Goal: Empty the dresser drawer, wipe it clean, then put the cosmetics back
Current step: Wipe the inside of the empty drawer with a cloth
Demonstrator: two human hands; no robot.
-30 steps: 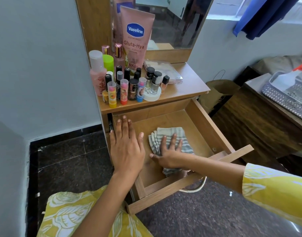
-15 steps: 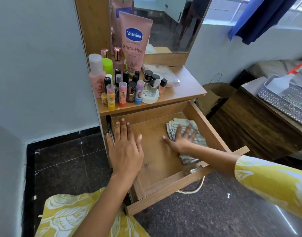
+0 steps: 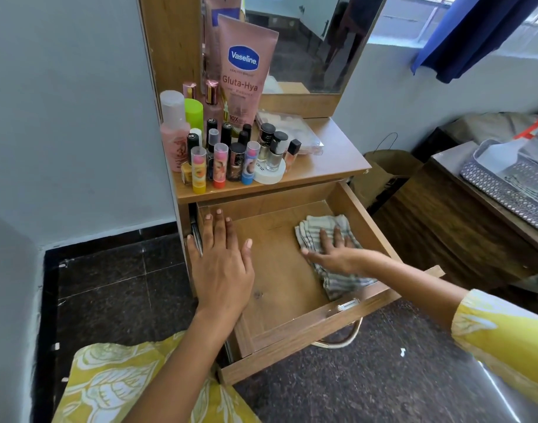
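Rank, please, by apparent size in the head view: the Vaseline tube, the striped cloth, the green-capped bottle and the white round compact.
1. Vaseline tube and striped cloth: look alike; the cloth is partly hidden by the right hand, so unranked.
3. White round compact.
4. Green-capped bottle, mostly hidden.

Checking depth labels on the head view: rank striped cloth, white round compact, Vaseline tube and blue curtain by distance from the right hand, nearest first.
1. Striped cloth: under the right hand, in the drawer's right side.
2. White round compact: dresser top, front edge.
3. Vaseline tube: against the mirror, further back.
4. Blue curtain: upper right, by the window.
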